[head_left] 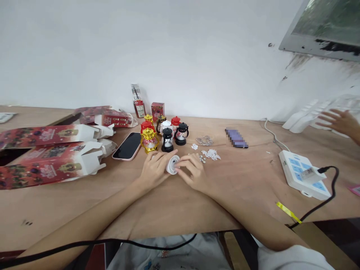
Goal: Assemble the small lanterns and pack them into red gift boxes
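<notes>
My left hand (154, 168) is closed around a small white round piece that looks like the base of a mini lantern (172, 165), its flat underside turned toward me, with a dark spot in the middle. The pinched fingers of my right hand (193, 169) touch this underside from the right; whatever they may hold is too small to make out. Just beyond stand several mini lanterns in gold, red, white and black, among them a gold one (149, 141) and a black one (168, 140). White flat pieces (211, 154), tiny round parts (202, 159) and metal rings (205, 140) lie beyond my right hand.
Red printed cartons (50, 165) lie at the left, beside a phone (128, 146). A bottle (138, 107) and red box (158, 110) stand near the wall. A purple phone (236, 138), power strip (303, 174) and yellow strip (288, 212) lie right. Another person's hand (337, 122) reaches over white items.
</notes>
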Motion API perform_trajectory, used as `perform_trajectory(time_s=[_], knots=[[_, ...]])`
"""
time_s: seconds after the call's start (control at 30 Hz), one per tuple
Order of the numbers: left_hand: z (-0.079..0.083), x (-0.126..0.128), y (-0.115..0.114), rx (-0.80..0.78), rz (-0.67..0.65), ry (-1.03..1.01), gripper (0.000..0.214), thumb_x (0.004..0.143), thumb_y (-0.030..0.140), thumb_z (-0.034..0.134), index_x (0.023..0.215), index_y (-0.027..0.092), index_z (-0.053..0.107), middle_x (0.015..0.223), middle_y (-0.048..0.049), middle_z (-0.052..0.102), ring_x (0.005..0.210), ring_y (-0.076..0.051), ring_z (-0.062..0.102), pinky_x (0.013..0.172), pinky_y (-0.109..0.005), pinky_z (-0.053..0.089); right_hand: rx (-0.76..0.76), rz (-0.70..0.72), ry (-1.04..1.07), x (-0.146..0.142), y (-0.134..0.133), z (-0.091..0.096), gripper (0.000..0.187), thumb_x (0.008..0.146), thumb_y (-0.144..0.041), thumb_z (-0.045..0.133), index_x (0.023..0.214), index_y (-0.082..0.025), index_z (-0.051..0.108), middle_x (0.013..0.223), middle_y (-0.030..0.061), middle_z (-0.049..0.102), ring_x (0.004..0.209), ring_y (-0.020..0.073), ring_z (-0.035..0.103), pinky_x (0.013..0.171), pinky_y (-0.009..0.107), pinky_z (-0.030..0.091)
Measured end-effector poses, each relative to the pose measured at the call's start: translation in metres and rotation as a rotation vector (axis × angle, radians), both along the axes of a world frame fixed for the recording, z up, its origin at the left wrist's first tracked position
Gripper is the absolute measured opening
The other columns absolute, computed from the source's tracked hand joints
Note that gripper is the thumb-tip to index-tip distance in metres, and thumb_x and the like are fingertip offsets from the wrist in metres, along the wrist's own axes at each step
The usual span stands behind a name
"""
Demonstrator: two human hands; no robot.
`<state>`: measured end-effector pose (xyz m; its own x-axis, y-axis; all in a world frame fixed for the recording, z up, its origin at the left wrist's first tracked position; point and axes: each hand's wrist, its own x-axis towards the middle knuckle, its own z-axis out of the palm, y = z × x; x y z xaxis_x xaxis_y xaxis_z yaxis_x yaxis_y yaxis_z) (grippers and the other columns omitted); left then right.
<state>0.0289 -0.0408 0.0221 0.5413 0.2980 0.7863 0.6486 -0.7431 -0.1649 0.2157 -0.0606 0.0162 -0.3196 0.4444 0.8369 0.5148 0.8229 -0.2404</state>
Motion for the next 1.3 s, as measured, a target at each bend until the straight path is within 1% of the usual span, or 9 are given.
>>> perform_trajectory(time_s=[0.17, 0.3, 0.4, 0.53, 0.73, 0.87, 0.97, 1.13, 1.3], knots=[[0.0, 0.001, 0.0, 0.023, 0.0, 0.008, 0.037, 0.094, 0.032, 0.047, 0.126, 0.014, 0.048, 0.104, -0.0082, 0.072, 0.085, -0.019, 0.064, 0.075, -0.032, 0.039, -0.132, 0.019, 0.092, -0.007, -0.003, -0.002, 0.008, 0.089, -0.026, 0.056, 0.09, -0.02, 0.063, 0.091, 0.0066, 0.062, 0.089, 0.018, 0.061, 0.079, 0.034, 0.051], [0.003, 0.0, -0.001, 0.082, 0.019, 0.036, 0.031, 0.093, 0.028, 0.049, 0.12, 0.012, 0.052, 0.106, -0.0088, 0.072, 0.081, -0.019, 0.063, 0.07, -0.032, 0.038, -0.207, 0.027, 0.143, -0.008, -0.004, -0.003, 0.008, 0.089, -0.026, 0.056, 0.087, -0.022, 0.063, 0.095, 0.0058, 0.064, 0.092, 0.0167, 0.063, 0.082, 0.032, 0.052], [0.004, 0.0, -0.002, 0.115, 0.033, 0.056, 0.03, 0.092, 0.023, 0.05, 0.12, 0.011, 0.052, 0.108, -0.0091, 0.072, 0.079, -0.018, 0.063, 0.068, -0.032, 0.038, -0.2, 0.026, 0.154, -0.009, -0.005, -0.004, 0.007, 0.089, -0.023, 0.056, 0.088, -0.022, 0.063, 0.096, 0.0059, 0.068, 0.093, 0.0171, 0.065, 0.084, 0.033, 0.052], [0.003, 0.001, -0.005, 0.124, 0.067, 0.084, 0.034, 0.09, 0.018, 0.048, 0.124, 0.014, 0.051, 0.11, -0.0082, 0.071, 0.077, -0.017, 0.063, 0.068, -0.032, 0.037, -0.189, -0.001, 0.165, -0.012, -0.007, -0.004, 0.008, 0.085, -0.018, 0.058, 0.088, -0.022, 0.064, 0.095, 0.006, 0.072, 0.093, 0.0179, 0.067, 0.084, 0.033, 0.053], [0.003, 0.004, -0.008, 0.142, 0.093, 0.107, 0.034, 0.089, 0.016, 0.049, 0.123, 0.013, 0.052, 0.11, -0.0073, 0.072, 0.073, -0.016, 0.061, 0.068, -0.033, 0.038, -0.217, -0.04, 0.21, -0.014, -0.009, -0.005, 0.01, 0.077, -0.014, 0.061, 0.075, -0.023, 0.064, 0.083, 0.0037, 0.074, 0.078, 0.0173, 0.069, 0.071, 0.031, 0.054], [0.003, 0.005, -0.009, 0.133, 0.096, 0.108, 0.035, 0.09, 0.017, 0.048, 0.124, 0.015, 0.052, 0.109, -0.0065, 0.072, 0.075, -0.016, 0.061, 0.068, -0.033, 0.038, -0.263, -0.055, 0.243, -0.014, -0.008, -0.008, 0.011, 0.075, -0.014, 0.061, 0.07, -0.023, 0.064, 0.085, 0.0038, 0.074, 0.079, 0.0181, 0.069, 0.073, 0.032, 0.054], [0.003, 0.006, -0.009, 0.126, 0.101, 0.103, 0.035, 0.09, 0.017, 0.048, 0.124, 0.016, 0.053, 0.109, -0.006, 0.072, 0.076, -0.017, 0.061, 0.068, -0.033, 0.037, -0.29, -0.044, 0.266, -0.014, -0.008, -0.007, 0.01, 0.073, -0.013, 0.061, 0.069, -0.023, 0.063, 0.085, 0.004, 0.073, 0.08, 0.018, 0.069, 0.074, 0.032, 0.054], [0.004, 0.006, -0.009, 0.103, 0.098, 0.094, 0.026, 0.091, 0.018, 0.046, 0.115, 0.015, 0.057, 0.105, -0.006, 0.073, 0.074, -0.017, 0.061, 0.069, -0.034, 0.036, -0.288, -0.008, 0.269, -0.013, -0.007, -0.002, 0.011, 0.071, -0.011, 0.06, 0.069, -0.022, 0.062, 0.081, 0.0038, 0.071, 0.079, 0.0178, 0.068, 0.073, 0.031, 0.054], [0.003, 0.005, -0.007, 0.082, 0.069, 0.06, 0.026, 0.09, 0.021, 0.05, 0.114, 0.014, 0.056, 0.105, -0.0068, 0.073, 0.077, -0.018, 0.062, 0.07, -0.033, 0.037, -0.318, 0.038, 0.291, -0.011, -0.005, 0.0, 0.01, 0.07, -0.011, 0.061, 0.07, -0.021, 0.062, 0.082, 0.0036, 0.071, 0.078, 0.0164, 0.068, 0.071, 0.028, 0.053]])
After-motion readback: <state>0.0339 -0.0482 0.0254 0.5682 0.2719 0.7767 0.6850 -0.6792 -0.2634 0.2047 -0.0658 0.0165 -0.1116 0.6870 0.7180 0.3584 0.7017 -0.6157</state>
